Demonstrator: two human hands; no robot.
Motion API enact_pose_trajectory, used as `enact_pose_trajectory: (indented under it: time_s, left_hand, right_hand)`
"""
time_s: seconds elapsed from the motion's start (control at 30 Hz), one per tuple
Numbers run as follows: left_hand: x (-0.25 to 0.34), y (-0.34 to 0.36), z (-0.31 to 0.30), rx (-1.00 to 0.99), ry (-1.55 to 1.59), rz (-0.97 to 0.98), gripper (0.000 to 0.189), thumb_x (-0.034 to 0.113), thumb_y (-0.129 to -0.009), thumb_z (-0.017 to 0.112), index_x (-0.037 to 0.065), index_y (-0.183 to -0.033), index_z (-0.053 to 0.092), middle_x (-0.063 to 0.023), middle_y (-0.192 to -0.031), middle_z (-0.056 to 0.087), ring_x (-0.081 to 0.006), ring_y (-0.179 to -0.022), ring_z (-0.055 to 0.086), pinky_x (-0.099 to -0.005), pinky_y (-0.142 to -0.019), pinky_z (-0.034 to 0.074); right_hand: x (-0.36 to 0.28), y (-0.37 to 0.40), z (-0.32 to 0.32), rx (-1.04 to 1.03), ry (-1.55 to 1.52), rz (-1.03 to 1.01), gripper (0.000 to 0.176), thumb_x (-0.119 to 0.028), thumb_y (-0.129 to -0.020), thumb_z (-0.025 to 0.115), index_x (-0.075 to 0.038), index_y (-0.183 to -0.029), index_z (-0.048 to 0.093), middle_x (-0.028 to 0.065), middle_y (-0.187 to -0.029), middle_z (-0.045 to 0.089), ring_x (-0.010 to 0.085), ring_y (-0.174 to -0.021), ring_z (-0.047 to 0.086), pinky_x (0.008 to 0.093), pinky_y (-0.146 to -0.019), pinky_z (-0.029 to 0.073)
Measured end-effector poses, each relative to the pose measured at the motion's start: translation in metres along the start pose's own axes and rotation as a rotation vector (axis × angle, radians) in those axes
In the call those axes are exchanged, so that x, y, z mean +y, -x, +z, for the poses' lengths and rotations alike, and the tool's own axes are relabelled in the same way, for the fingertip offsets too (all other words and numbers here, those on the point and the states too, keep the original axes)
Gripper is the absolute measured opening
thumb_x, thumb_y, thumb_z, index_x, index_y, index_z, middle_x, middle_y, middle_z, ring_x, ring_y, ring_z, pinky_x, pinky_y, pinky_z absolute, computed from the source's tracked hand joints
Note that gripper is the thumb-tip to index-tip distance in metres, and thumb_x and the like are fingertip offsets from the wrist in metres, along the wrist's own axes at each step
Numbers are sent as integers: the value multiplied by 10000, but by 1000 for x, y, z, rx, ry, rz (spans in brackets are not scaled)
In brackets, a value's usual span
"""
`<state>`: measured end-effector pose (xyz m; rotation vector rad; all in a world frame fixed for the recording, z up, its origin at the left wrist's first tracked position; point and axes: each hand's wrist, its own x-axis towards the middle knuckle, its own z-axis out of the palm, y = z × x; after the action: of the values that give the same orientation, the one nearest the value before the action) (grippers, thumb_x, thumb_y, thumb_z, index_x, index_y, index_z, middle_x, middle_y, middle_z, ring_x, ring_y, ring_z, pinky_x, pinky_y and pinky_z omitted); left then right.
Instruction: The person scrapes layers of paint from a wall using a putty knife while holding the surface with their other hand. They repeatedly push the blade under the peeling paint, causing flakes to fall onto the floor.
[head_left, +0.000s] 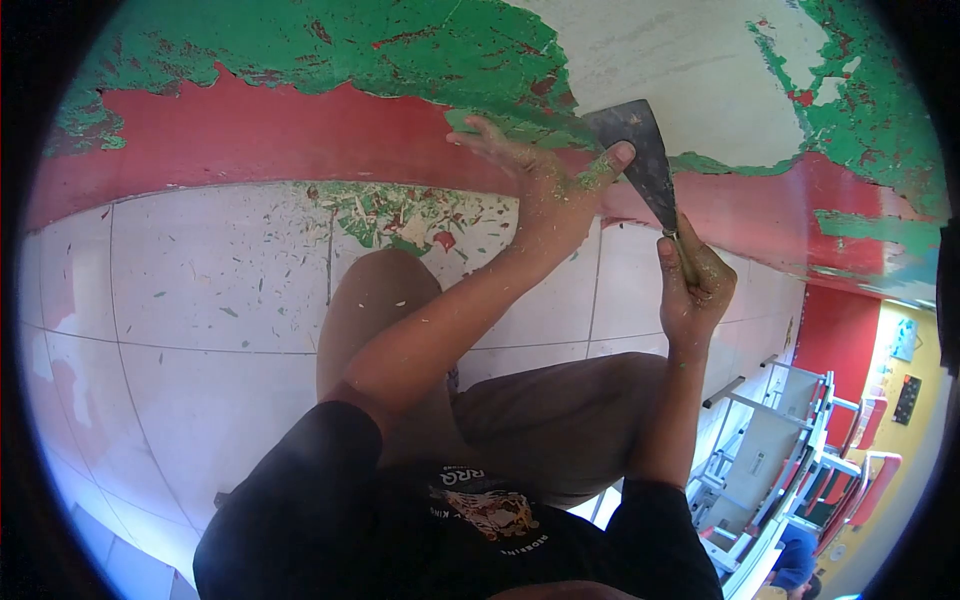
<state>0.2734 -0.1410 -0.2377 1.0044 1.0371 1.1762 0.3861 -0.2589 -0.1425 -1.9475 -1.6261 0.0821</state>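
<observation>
My right hand [697,285] is wrapped around the handle of a paint scraper [645,165] with a wide dark blade. The blade's edge lies at the wall, where green paint [480,60] borders a bare whitish patch [680,80]. My left hand [550,195] has its fingers spread near the red band of the wall [300,135]. Its thumb rests on the blade's face. Bits of green paint cling to both hands.
Green, red and pale paint flakes [400,215] are scattered over the white floor tiles [220,280] by the wall. My bent legs [560,410] are below my arms. Stacked chairs and tables [770,440] stand at the right, with another person [795,560] partly visible.
</observation>
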Motion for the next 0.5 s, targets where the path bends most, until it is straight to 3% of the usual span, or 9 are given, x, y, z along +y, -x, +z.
enact_pose_trajectory:
  time_s: [0.13, 0.2, 0.33, 0.4, 0.5]
  left_hand:
    - [-16, -5, 4, -18, 56, -2, 1553, 652, -800, 783, -158, -1372, -413, -444, -1434, -446, -521, -1421, -362, -574, -1201, -127]
    - [-20, -7, 5, -39, 74, -1, 1544, 638, -807, 784, -150, -1377, -414, -442, -1439, -442, -518, -1429, -353, -563, -1209, -115]
    - [-14, -3, 7, 28, 91, 48, 1532, 625, -818, 783, -151, -1377, -413, -447, -1442, -432, -508, -1438, -344, -558, -1216, -92]
    - [-13, -2, 5, 16, -76, -7, 1485, 653, -871, 718, -223, -1349, -380, -458, -1483, -335, -434, -1525, -71, -437, -1249, 45]
    - [-16, -4, 4, -27, -10, -6, 1475, 648, -869, 722, -162, -1386, -398, -420, -1495, -376, -434, -1520, -153, -465, -1250, 25]
  right_hand:
    - [0, 0, 6, 10, -27, 32, 388, -121, -934, 741, -13, -1304, 689, 129, -887, 763, 99, -722, 626, 277, -684, 509]
    - [-2, -1, 9, 18, -59, 48, 400, -128, -931, 768, 45, -1282, 684, 61, -878, 729, 61, -769, 560, 219, -697, 459]
    - [2, -1, 14, 51, -97, 11, 399, -124, -932, 765, 46, -1283, 682, 41, -848, 710, 54, -743, 530, 215, -674, 439]
    - [1, 1, 12, -1, -74, 50, 384, -79, -925, 745, 16, -1292, 685, 190, -971, 767, 136, -833, 693, 286, -778, 535]
    - [0, 2, 15, -2, -76, 72, 373, -98, -936, 739, 20, -1287, 687, 190, -954, 767, 149, -814, 698, 288, -777, 537]
